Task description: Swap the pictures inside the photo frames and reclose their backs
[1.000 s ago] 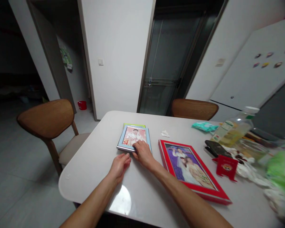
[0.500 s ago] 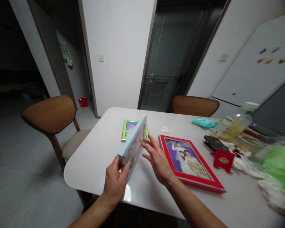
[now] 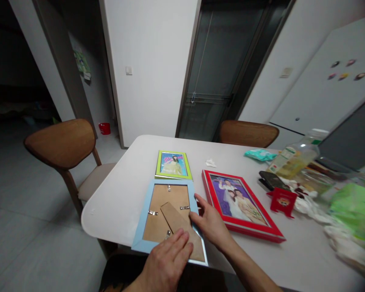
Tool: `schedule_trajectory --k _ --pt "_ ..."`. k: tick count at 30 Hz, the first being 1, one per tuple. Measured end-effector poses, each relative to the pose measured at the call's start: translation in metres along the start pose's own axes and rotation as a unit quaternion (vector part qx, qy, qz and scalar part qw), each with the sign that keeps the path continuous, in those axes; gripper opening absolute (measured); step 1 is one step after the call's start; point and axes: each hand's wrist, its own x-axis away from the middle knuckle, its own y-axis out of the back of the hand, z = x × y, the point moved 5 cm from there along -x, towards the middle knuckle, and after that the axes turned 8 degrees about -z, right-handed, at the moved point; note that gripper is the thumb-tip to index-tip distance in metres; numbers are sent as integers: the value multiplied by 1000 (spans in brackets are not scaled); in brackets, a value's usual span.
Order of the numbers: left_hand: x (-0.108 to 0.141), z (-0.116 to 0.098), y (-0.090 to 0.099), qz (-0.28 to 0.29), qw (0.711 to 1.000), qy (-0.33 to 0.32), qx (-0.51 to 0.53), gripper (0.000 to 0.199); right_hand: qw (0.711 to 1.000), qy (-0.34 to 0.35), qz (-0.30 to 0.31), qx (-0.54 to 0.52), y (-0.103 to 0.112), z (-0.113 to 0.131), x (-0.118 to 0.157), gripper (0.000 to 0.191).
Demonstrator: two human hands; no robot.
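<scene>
my left grip [image 3: 168, 258] rests on the blue frame [image 3: 162, 222], i can't tell if pinching; my right grip [image 3: 212, 224], spread, touches it.

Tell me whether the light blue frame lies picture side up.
No: the light blue frame shows its brown backing, metal clips and stand facing up.

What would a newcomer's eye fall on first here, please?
Probably the large red rectangular photo frame, face up on the glossy white table. Left of it, the light-blue photo frame shows its brown back, with the left hand on it; just beyond lies a smaller lime-green photo frame, face up.
</scene>
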Motion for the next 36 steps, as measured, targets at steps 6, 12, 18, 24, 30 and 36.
schedule_trajectory --k 6,12,18,24,30,36 --pt "0 2 -10 90 990 65 84 32 954 134 -34 266 -5 -4 -3 47" --pt "10 31 2 131 970 170 113 42 937 153 -19 313 -8 -3 -4 39" --pt "31 61 10 139 949 257 115 22 923 188 -17 335 -12 -2 -13 29" --pt "32 64 8 129 943 275 138 21 919 194 -21 343 -15 -1 -23 23" --pt "34 66 7 128 941 278 145 24 908 233 -49 346 -18 13 -13 25" --pt "32 65 6 113 939 290 149 27 918 298 72 253 -69 40 2 20"
